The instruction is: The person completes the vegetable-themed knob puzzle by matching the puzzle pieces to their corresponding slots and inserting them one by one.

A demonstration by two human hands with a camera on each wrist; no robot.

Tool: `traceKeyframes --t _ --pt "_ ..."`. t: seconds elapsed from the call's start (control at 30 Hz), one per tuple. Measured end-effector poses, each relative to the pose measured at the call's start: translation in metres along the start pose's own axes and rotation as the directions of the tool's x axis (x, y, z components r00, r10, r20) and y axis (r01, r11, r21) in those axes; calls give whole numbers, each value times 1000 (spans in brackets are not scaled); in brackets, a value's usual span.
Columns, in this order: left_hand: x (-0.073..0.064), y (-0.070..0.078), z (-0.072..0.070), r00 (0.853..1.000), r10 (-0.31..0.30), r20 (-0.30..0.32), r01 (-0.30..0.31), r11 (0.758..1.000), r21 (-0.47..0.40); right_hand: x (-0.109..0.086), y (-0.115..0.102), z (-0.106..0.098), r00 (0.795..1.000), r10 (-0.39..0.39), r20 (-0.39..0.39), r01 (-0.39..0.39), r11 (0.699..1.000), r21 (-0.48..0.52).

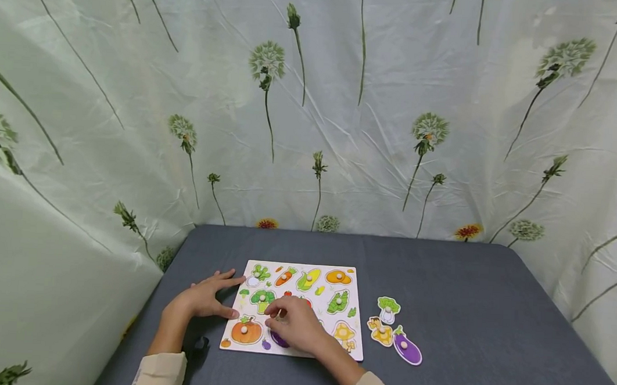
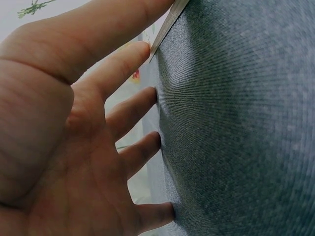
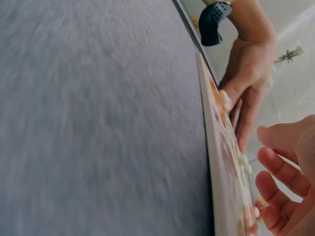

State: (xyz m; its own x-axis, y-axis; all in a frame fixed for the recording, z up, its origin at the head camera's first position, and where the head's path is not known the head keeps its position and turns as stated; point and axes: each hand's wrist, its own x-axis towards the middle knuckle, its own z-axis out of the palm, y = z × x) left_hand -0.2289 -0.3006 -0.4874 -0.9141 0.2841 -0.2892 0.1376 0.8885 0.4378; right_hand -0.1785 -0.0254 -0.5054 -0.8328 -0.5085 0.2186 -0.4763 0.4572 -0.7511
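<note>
A white vegetable puzzle board (image 1: pixel 278 266) lies on the table, with knobbed pieces such as a pumpkin (image 1: pixel 246 330), broccoli (image 1: pixel 262 300) and peas (image 1: pixel 338 301) in it. My left hand (image 1: pixel 206 296) spreads its fingers at the board's left edge; its thumb and index fingertip touch that edge. Over the lower middle of the board hovers my right hand (image 1: pixel 298 326), beside a purple eggplant shape (image 1: pixel 278 338) that it partly covers. The right wrist view shows its fingers (image 3: pixel 278 169) loosely bent and apart from the thumb, with nothing between them.
Right of the board lie three loose knobbed pieces: a leafy green vegetable (image 1: pixel 388 308), yellow mushrooms (image 1: pixel 382 335) and a purple eggplant (image 1: pixel 408 349). A dark grey cloth covers the table (image 1: pixel 469 317). Behind it hangs a pale curtain (image 1: pixel 343 130) printed with dandelions.
</note>
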Motion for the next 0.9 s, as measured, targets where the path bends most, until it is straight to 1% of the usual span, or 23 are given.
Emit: traceKeyframes --t 0.1,0.2,0.3,0.43,0.67,0.9 --pt "0 0 0 1000 -1 1 1 1000 -3 -5 2 -9 1000 9 -24 -9 1000 2" --pt "0 0 1 1000 -1 6 1 1000 -7 -11 6 -20 999 -1 -49 1 1000 -5" --pt "1 -1 1 1000 -3 7 3 1000 -8 -16 10 -32 997 -5 -73 4 1000 -23" --pt "1 -1 0 1000 -3 5 3 1000 -4 -22 14 -47 995 9 -100 -14 999 -50" --pt "0 0 -2 1000 -1 9 1 1000 -1 -34 20 -69 991 8 -131 -21 995 -101" --pt "-2 3 -2 1000 -11 9 11 1000 -13 -56 32 -93 979 72 -189 -99 986 -138"
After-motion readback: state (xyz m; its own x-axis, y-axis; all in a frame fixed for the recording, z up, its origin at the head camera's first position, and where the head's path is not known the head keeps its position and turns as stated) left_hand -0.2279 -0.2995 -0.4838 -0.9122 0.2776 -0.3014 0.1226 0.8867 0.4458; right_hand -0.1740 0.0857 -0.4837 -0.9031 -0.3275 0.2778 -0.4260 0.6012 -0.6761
